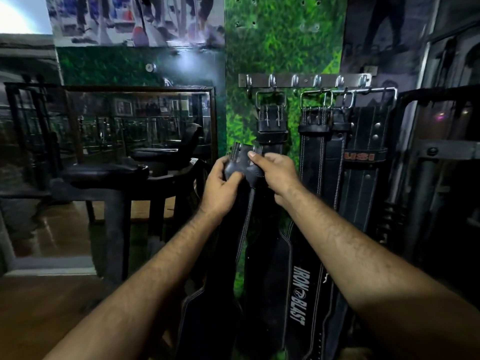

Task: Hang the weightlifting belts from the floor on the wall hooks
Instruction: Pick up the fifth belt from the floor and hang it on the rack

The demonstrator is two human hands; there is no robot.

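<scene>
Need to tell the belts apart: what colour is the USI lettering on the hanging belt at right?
Orange-red, on the black belt; head view shows it.

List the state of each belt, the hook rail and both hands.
Held belt: off the hooks, buckle end gripped in both hands, rest hanging down.
Left hand: closed on the held belt.
Right hand: closed on the held belt.
Iron Blast belt: hung by its buckle.
USI belt: hung on the right.
Middle belt: hung.
Hook rail: leftmost hook free.
</scene>
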